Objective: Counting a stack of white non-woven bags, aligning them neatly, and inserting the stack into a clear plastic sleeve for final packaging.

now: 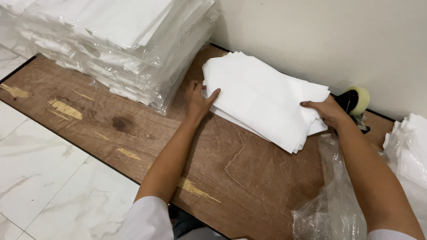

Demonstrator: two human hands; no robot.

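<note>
A thick stack of white sheets lies on a worn wooden board close to the wall. My left hand grips the stack's left edge, thumb on top and fingers underneath. My right hand grips the stack's right edge the same way. The stack sits tilted, with its near edge a little above the board.
A tall pile of white sheets in clear plastic bags stands at the back left. A tape dispenser sits by the cream wall. Crumpled clear plastic and more white sheets lie at the right. White marble floor tiles border the board.
</note>
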